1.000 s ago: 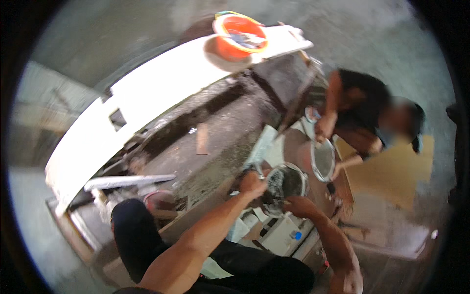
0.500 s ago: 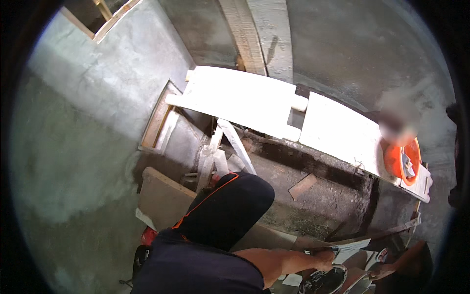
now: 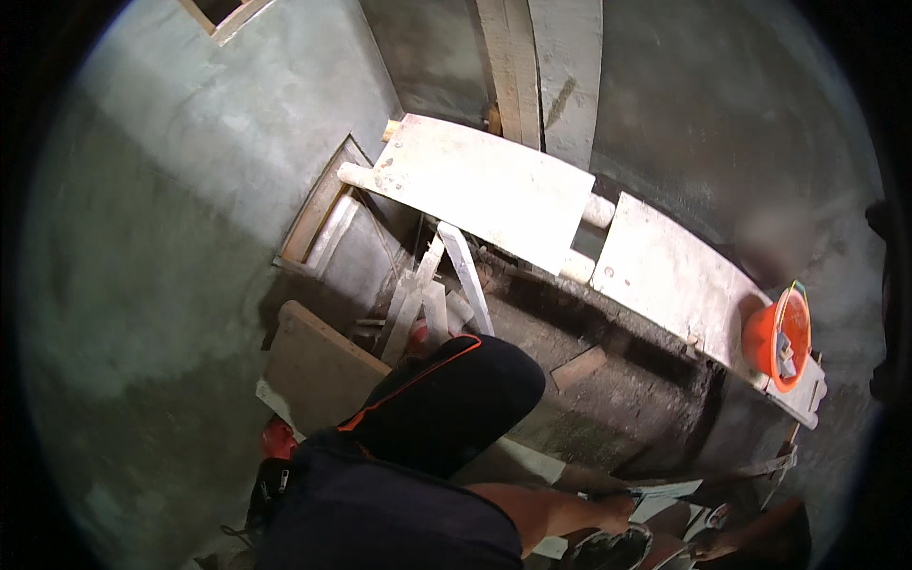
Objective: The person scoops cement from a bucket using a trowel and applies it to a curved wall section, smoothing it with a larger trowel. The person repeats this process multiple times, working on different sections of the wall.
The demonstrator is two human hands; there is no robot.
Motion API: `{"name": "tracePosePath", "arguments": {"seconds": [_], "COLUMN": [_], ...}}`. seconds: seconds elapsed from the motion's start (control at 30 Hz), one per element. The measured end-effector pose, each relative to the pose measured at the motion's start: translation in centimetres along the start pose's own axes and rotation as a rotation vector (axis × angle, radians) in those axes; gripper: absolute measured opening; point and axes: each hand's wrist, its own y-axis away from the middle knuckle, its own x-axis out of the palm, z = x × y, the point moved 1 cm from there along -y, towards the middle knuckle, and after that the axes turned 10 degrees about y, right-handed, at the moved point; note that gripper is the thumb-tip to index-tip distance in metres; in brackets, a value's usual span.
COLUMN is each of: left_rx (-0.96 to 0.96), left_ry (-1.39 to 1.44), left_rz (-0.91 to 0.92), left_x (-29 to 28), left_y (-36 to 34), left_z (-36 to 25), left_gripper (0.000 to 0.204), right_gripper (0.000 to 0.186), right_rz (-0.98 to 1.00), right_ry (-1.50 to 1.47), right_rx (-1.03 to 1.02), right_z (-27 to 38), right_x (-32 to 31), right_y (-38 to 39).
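Note:
My left arm reaches rightward along the lower edge, and my left hand [image 3: 616, 511] is closed beside the rim of a dark round container [image 3: 608, 551]. What its fingers hold is too dim to make out. My right hand [image 3: 705, 547] comes in from the lower right, its fingers curled near a pale curved edge by the container; its grip is unclear. A pale flat piece [image 3: 670, 489] lies just beyond my left hand. My bent knee [image 3: 503, 370], in black cloth with an orange stripe, rises left of the hands.
Pale boards [image 3: 484, 180] on round poles form a raised platform across the back. An orange bucket [image 3: 766, 342] with pale pieces inside stands at its right end. Wooden legs [image 3: 461, 275], a brick [image 3: 578, 369], a leaning board [image 3: 323, 366] and grey plastered walls [image 3: 142, 237] surround me.
The view has tilted a little, and the glare on the boards has dimmed. Both my hands sit slightly lower and further left in the picture, still around the dark container.

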Motion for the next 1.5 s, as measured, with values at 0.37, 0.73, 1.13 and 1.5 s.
{"name": "tracePosePath", "arguments": {"seconds": [0.37, 0.73, 1.13, 1.5], "left_rx": [-0.077, -0.108, -0.081, 0.008], "left_ry": [-0.014, 0.062, 0.038, -0.044], "left_rz": [-0.063, -0.058, -0.037, -0.243], "left_x": [0.1, 0.0, 0.4, 0.6], "left_y": [0.1, 1.2, -0.5, 0.6], "left_z": [-0.3, -1.0, 0.6, -0.1], "left_gripper": [0.014, 0.012, 0.018, 0.031], "right_gripper": [0.039, 0.036, 0.038, 0.048], "right_rz": [0.016, 0.039, 0.071, -0.225], "right_ry": [-0.047, -0.149, -0.125, 0.455], "right_rx": [0.068, 0.157, 0.148, -0.369], "right_z": [-1.9, -10.3, -9.2, -7.5], "right_x": [0.4, 4.9, 3.2, 3.6], "right_y": [1.0, 2.7, 3.9, 4.5]}}
